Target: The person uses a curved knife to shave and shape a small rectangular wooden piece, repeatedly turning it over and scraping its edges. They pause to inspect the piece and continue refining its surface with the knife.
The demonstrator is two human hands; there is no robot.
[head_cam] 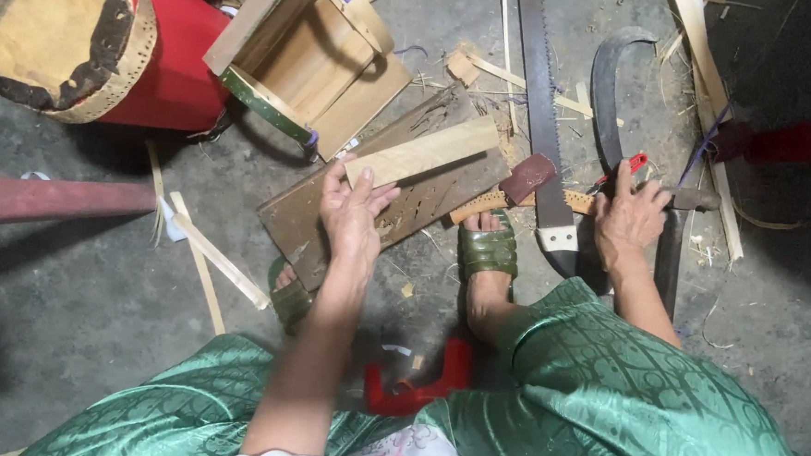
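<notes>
The left hand [351, 214] presses a pale wooden strip [423, 151] against a dark plank [398, 192] on the floor, fingers [336, 180] curled round its near end. It looks light, stiff and splintery — best held at that end. Its long axis runs from lower left to upper right. The right hand [630, 217] closes on a curved blade's handle [694, 199] — beside a saw [541, 106].

Red drum [82, 40], hide top, upper left; open wooden box [318, 52] beside it; handsaw [541, 106] flat on concrete; thin wood strips [214, 260]; green sandals [487, 251].
</notes>
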